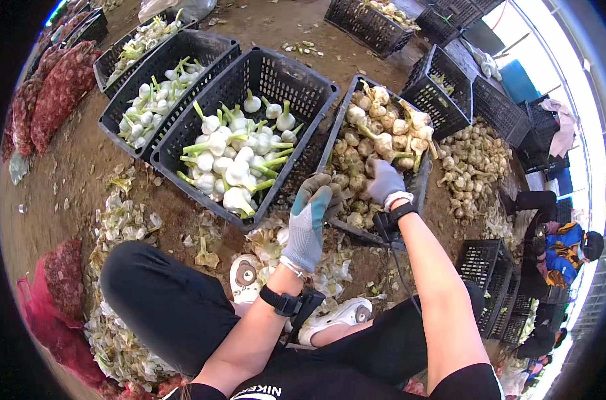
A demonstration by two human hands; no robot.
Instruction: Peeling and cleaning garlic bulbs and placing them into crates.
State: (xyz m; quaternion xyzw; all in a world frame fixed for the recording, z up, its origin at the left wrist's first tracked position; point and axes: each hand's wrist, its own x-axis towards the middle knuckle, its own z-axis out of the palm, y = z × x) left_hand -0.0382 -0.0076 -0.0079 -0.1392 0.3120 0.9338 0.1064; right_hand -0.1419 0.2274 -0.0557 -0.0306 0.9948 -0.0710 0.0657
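My left hand [310, 215], in a grey and teal glove with soiled fingertips, is held with bent fingers at the near left edge of a black plastic crate [421, 192]. Whether anything lies within those fingers is hidden. Inside that crate are brownish, unpeeled garlic bulbs [365, 147] with cut stems. My right hand [387, 182], also gloved, reaches down among these bulbs; its fingertips are partly out of sight, so a grip cannot be made out. To the left, a larger black crate [303, 80] holds clean white garlic bulbs [238, 172] with green stems.
Two more crates of garlic, one a black crate [223, 47], stand farther left. Loose garlic [475, 170] is heaped on the ground at right. Garlic skins [118, 325] litter the soil. Red mesh sacks [63, 95] lie at left. A person [562, 255] sits at far right near stacked crates [485, 270].
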